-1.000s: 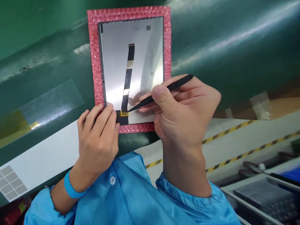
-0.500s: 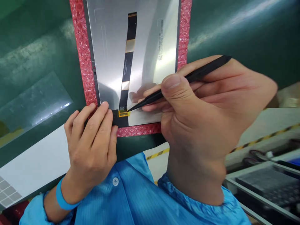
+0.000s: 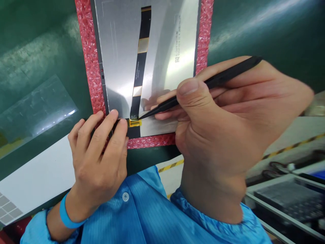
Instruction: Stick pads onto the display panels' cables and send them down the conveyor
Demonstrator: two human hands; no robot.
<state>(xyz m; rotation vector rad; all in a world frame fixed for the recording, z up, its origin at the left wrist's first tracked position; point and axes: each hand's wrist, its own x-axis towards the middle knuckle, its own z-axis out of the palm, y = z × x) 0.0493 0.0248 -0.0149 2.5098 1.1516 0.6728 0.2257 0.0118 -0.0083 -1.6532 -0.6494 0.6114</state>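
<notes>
A silver-backed display panel (image 3: 122,64) lies on pink bubble wrap (image 3: 90,64). Down its middle runs a black flex cable (image 3: 142,64) with pale bands, ending at a yellow-edged connector (image 3: 135,123) near the panel's lower edge. My right hand (image 3: 218,112) is closed in a pen-like grip around black tweezers (image 3: 193,88). Their pointed tip meets the connector's upper right corner. My left hand (image 3: 99,152) lies over the panel's lower left corner, its fingers spread and a fingertip just left of the connector.
On the green mat (image 3: 40,51) at the left lie a clear plastic sheet (image 3: 38,115) and a white board (image 3: 43,173) with grey squares. Lower right, beyond the table edge, stands a metal-framed rack (image 3: 286,200). Yellow-black tape (image 3: 294,149) marks the floor.
The cable's upper end has shifted up and slightly right in view. My right hand and tweezers have moved a little to the right. A left fingertip has come closer to the connector.
</notes>
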